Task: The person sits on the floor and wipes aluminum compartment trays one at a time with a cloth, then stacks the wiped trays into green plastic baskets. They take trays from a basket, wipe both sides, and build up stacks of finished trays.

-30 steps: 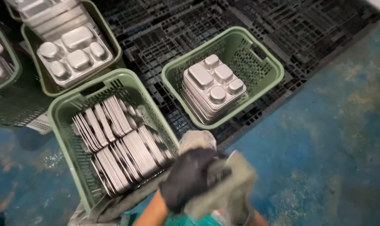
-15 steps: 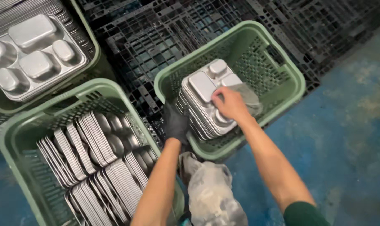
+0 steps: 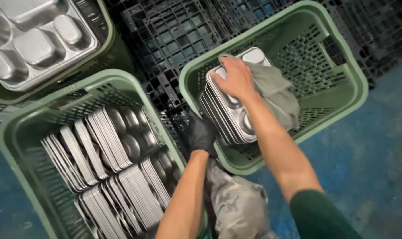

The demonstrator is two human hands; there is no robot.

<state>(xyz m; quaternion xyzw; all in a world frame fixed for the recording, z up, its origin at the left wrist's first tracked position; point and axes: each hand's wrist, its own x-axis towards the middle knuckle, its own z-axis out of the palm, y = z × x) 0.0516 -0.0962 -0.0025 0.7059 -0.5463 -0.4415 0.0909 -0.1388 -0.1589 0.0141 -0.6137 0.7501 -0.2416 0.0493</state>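
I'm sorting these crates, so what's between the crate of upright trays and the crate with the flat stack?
In the head view, the black-gloved left hand sits in that gap, over a strip of black plastic pallet.

The left hand [image 3: 201, 132] wears a snug black glove ending at the wrist — forearm bare above it. The right hand [image 3: 236, 79] is ungloved, its arm bare up to a dark green sleeve [image 3: 318, 217]. Camouflage-patterned grey-green trousers [image 3: 236, 206] show below.
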